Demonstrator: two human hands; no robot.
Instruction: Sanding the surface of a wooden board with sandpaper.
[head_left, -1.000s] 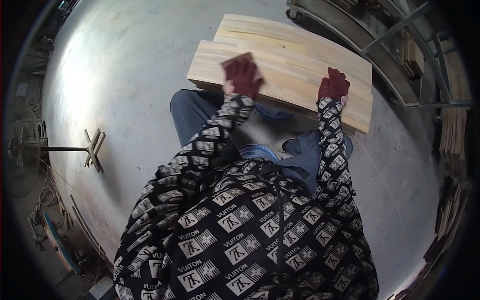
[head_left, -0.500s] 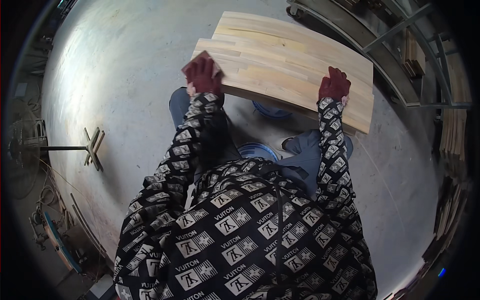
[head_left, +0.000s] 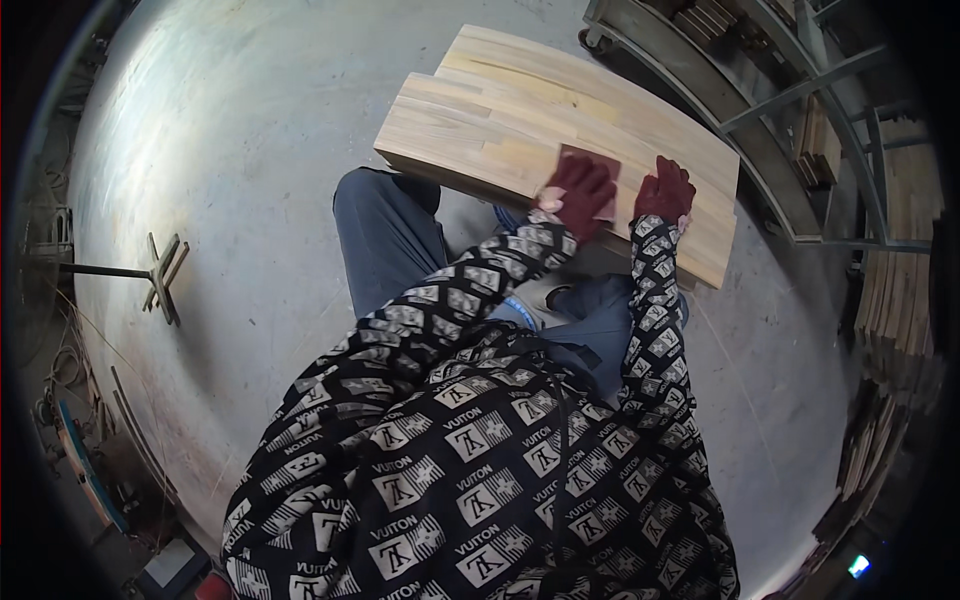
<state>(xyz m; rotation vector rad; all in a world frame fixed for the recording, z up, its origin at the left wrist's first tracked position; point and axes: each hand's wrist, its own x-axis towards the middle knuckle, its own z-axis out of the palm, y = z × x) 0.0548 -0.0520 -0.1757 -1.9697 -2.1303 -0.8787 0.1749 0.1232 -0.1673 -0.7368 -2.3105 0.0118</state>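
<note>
My left hand (head_left: 578, 196), in a dark red glove, presses a brownish-red square of sandpaper (head_left: 609, 166) onto a pale wooden board (head_left: 470, 120) made of joined strips. The sheet sticks out past the fingertips. My right hand (head_left: 664, 190), gloved the same way, lies on the board just to the right, fingers stretched forward and holding nothing. A second board (head_left: 500, 55) of the same wood shows beyond the near one, its far edge set back. My knees are on either side below the boards.
A metal rack (head_left: 740, 95) on casters holding wood pieces stands at the far right. Stacked planks (head_left: 905, 290) line the right side. On the left is a stand with a crossed base (head_left: 162, 278). Part of a blue-rimmed bucket (head_left: 520, 312) shows between my legs.
My left hand has slid the sandpaper from the board's left end across to the right, close to my right hand. My right hand stays at about the same place on the board.
</note>
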